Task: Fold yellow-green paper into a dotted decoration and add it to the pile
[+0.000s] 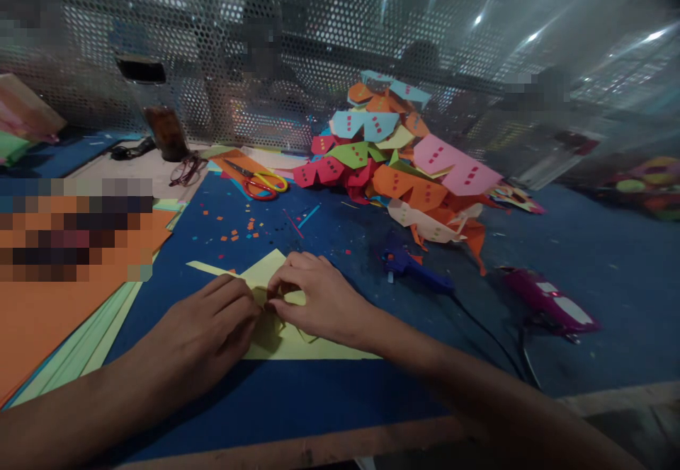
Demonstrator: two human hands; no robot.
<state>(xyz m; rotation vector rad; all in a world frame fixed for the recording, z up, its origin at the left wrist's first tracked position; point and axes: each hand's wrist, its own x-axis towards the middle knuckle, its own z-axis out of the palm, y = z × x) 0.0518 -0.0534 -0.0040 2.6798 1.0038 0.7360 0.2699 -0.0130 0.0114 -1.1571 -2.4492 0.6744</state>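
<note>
A pale yellow sheet of paper [319, 350], partly folded, lies on the blue table in front of me. My left hand [212, 321] is closed over its left part, with the fingertips pinching the paper near the middle. Close against it, my right hand [319, 296] also pinches the paper, thumb and forefinger curled together. Both hands cover much of the folds, so their exact shape is hidden. One narrow yellow strip [205, 268] sticks out to the left, and a pointed corner rises behind the hands.
Scissors [260, 181] and paper scraps lie ahead. A heap of coloured folded paper pieces [382, 151] stands at the back. A blue glue gun [417, 272] and magenta device [550, 300] sit right. An orange paper stack [106, 272] is left, with a jar [162, 116] behind.
</note>
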